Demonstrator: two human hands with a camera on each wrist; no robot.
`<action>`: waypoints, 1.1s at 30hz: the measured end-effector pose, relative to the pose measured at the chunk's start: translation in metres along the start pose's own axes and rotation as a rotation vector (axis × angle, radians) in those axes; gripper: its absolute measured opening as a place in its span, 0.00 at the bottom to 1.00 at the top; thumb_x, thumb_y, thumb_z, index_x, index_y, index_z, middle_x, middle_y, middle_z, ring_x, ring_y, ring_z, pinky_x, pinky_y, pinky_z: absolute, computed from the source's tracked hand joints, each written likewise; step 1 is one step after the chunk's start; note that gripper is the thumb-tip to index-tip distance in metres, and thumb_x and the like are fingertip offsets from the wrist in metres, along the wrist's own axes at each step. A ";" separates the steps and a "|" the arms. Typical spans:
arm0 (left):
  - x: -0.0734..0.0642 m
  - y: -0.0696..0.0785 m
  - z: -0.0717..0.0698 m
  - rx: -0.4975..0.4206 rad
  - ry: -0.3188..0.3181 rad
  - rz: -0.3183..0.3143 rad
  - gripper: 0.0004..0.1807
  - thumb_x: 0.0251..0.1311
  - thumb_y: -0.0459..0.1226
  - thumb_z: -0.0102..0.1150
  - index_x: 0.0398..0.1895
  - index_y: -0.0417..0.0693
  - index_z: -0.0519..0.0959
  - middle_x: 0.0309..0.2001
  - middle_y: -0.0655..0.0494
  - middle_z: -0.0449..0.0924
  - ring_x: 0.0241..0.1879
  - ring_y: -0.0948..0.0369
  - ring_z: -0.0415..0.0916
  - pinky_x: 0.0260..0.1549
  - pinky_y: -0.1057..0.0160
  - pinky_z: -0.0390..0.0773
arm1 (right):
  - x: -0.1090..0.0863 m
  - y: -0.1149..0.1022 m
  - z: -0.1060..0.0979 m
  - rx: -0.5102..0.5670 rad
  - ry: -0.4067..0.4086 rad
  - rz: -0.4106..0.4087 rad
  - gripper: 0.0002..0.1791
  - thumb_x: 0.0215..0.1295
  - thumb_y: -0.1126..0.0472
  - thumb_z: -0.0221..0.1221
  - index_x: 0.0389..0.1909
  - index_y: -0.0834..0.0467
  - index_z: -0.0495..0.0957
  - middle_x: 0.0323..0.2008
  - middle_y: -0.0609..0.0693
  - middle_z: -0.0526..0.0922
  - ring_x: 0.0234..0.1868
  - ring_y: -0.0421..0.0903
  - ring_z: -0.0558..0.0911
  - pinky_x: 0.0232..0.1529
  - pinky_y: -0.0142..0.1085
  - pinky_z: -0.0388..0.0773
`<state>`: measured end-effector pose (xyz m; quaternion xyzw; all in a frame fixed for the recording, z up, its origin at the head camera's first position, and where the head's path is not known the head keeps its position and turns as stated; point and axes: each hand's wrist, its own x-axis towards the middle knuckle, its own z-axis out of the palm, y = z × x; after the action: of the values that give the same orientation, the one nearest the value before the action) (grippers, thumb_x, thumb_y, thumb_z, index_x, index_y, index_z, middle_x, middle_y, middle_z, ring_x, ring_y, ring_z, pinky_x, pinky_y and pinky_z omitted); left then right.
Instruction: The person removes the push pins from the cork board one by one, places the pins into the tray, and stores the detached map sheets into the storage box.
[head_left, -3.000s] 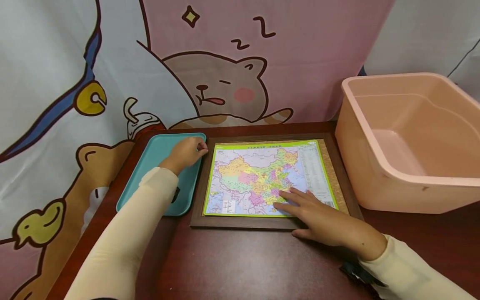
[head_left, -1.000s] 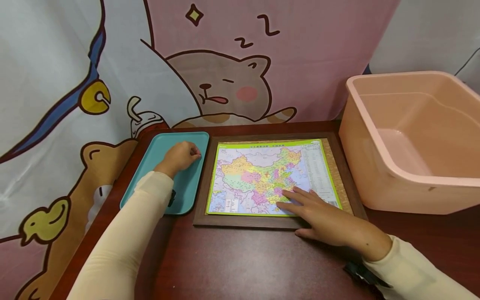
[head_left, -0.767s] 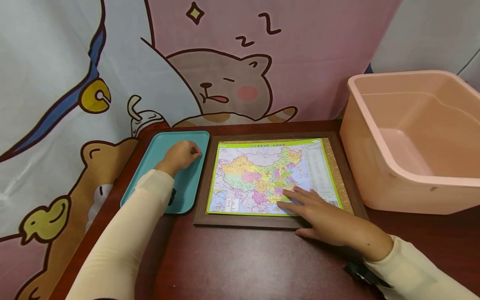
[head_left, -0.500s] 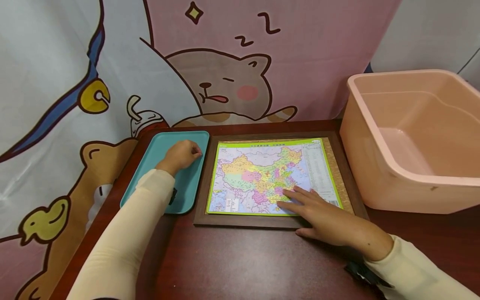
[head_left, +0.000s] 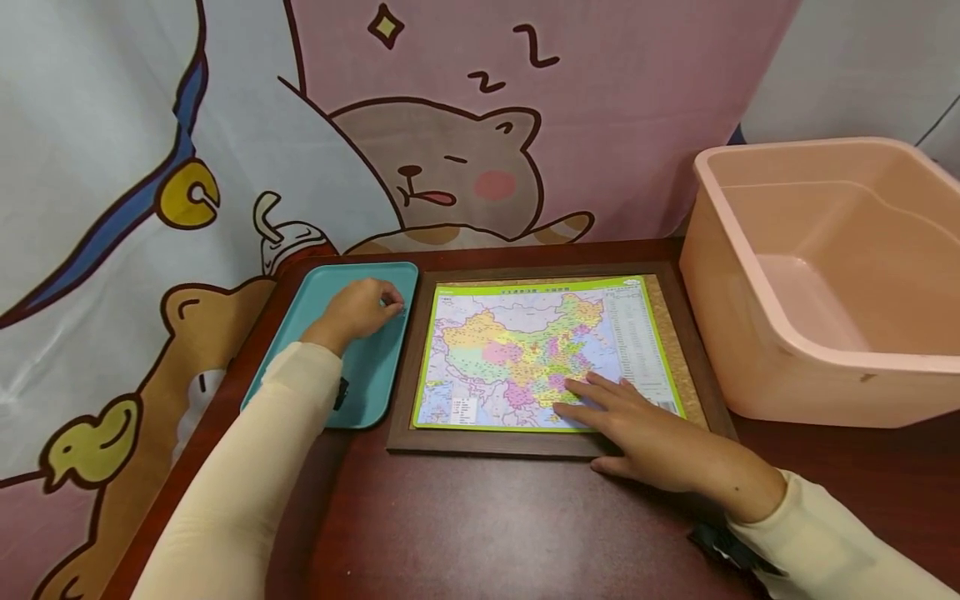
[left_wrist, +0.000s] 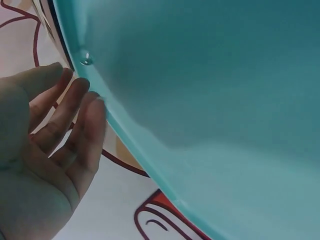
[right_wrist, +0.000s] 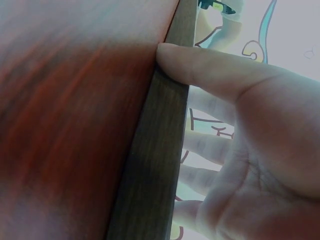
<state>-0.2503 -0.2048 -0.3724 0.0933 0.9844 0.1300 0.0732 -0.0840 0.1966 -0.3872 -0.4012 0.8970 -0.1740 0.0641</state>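
I have the left hand (head_left: 356,310) over the tray (head_left: 371,375), its fingers bent in a loose curl with the tips brought near each other and nothing that I can see held between them. The relation that matters to me is at those tips: a small clear thing (left_wrist: 86,60) sits inside the tray by its right rim, just ahead of the left fingers in the left wrist view. I cannot tell whether a fingertip touches it, and it is too small for me to read a long axis. The left hand is plainly the nearer one, so I judge that any move on it would be a short one of the fingers rather than of the arm. The right hand (head_left: 645,437) is well apart from it, fingers straight and spread over the lower right part of the map (head_left: 517,350), gripping nothing, with the thumb against the near edge of the frame (head_left: 495,446). The map lies flat, its long side running left to right, with a strip of cork (head_left: 689,400) showing beyond its right edge. Frame and tray lie side by side on the counter (head_left: 450,517), the clear thing on the tray side facing the frame.
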 end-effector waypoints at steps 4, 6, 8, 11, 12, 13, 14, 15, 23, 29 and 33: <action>0.000 0.007 0.003 0.018 0.031 0.047 0.13 0.71 0.42 0.56 0.52 0.48 0.83 0.50 0.48 0.85 0.47 0.51 0.81 0.47 0.49 0.79 | 0.000 0.000 -0.001 0.005 -0.006 0.002 0.39 0.58 0.58 0.72 0.71 0.52 0.69 0.74 0.59 0.63 0.75 0.69 0.58 0.61 0.72 0.63; 0.000 0.011 0.006 0.020 0.036 0.062 0.14 0.72 0.42 0.55 0.55 0.49 0.81 0.49 0.48 0.85 0.45 0.52 0.82 0.44 0.50 0.79 | 0.000 0.000 0.000 0.005 -0.005 0.001 0.39 0.58 0.58 0.72 0.71 0.52 0.69 0.74 0.59 0.63 0.75 0.69 0.58 0.61 0.72 0.63; 0.001 0.016 0.008 0.012 0.033 0.067 0.16 0.73 0.42 0.54 0.58 0.49 0.80 0.49 0.47 0.85 0.43 0.52 0.82 0.41 0.51 0.79 | -0.001 0.000 0.000 0.001 -0.003 0.000 0.39 0.57 0.58 0.72 0.71 0.52 0.69 0.74 0.59 0.63 0.75 0.69 0.58 0.61 0.72 0.63; 0.001 0.022 0.009 0.001 0.016 0.058 0.19 0.72 0.42 0.53 0.63 0.50 0.77 0.50 0.47 0.84 0.41 0.54 0.81 0.38 0.54 0.79 | -0.001 0.000 0.000 0.001 0.000 -0.003 0.40 0.57 0.58 0.72 0.71 0.52 0.69 0.74 0.58 0.63 0.75 0.69 0.58 0.61 0.72 0.63; 0.001 0.023 0.010 -0.003 0.005 0.054 0.20 0.72 0.42 0.53 0.65 0.49 0.75 0.51 0.47 0.83 0.40 0.54 0.81 0.37 0.55 0.78 | -0.001 0.000 0.000 0.001 0.000 -0.003 0.40 0.58 0.58 0.72 0.71 0.52 0.69 0.74 0.58 0.63 0.75 0.69 0.58 0.61 0.72 0.63; 0.001 0.025 0.010 -0.004 -0.006 0.051 0.22 0.72 0.42 0.53 0.66 0.49 0.74 0.51 0.46 0.83 0.39 0.55 0.80 0.36 0.56 0.78 | 0.000 0.000 0.000 0.002 0.000 -0.003 0.40 0.58 0.58 0.72 0.71 0.52 0.69 0.74 0.58 0.63 0.75 0.69 0.58 0.61 0.72 0.63; 0.001 0.026 0.010 -0.006 -0.020 0.050 0.23 0.72 0.42 0.52 0.68 0.48 0.72 0.50 0.46 0.82 0.37 0.55 0.79 0.34 0.57 0.77 | 0.000 0.000 0.000 0.003 0.000 -0.003 0.39 0.58 0.58 0.72 0.71 0.52 0.69 0.74 0.58 0.63 0.75 0.69 0.58 0.61 0.72 0.63; 0.001 0.027 0.011 -0.007 -0.031 0.047 0.24 0.71 0.41 0.52 0.69 0.48 0.71 0.50 0.46 0.82 0.36 0.55 0.78 0.33 0.57 0.76 | 0.000 0.000 0.000 0.004 -0.001 -0.002 0.39 0.58 0.58 0.72 0.71 0.52 0.69 0.74 0.58 0.63 0.75 0.69 0.58 0.61 0.72 0.63; 0.003 0.032 0.014 -0.009 -0.112 0.018 0.31 0.69 0.40 0.49 0.76 0.50 0.62 0.44 0.47 0.75 0.32 0.54 0.71 0.30 0.58 0.71 | 0.000 0.000 0.000 0.007 0.002 0.003 0.39 0.58 0.59 0.72 0.71 0.52 0.69 0.74 0.59 0.63 0.75 0.69 0.58 0.61 0.72 0.63; 0.002 0.034 0.016 -0.022 -0.134 0.010 0.31 0.69 0.40 0.46 0.77 0.52 0.61 0.53 0.45 0.73 0.37 0.53 0.72 0.36 0.56 0.72 | 0.000 0.000 0.000 0.002 0.003 0.001 0.39 0.58 0.58 0.72 0.71 0.52 0.69 0.74 0.58 0.63 0.74 0.69 0.59 0.61 0.72 0.64; 0.002 0.035 0.018 -0.044 -0.128 0.022 0.31 0.70 0.41 0.46 0.76 0.52 0.61 0.56 0.45 0.72 0.38 0.52 0.72 0.38 0.54 0.72 | 0.000 -0.001 0.000 -0.004 -0.001 0.004 0.39 0.57 0.58 0.72 0.71 0.52 0.69 0.74 0.58 0.63 0.75 0.68 0.59 0.60 0.71 0.64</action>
<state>-0.2431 -0.1665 -0.3799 0.1106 0.9736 0.1459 0.1364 -0.0833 0.1962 -0.3864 -0.3995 0.8982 -0.1720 0.0642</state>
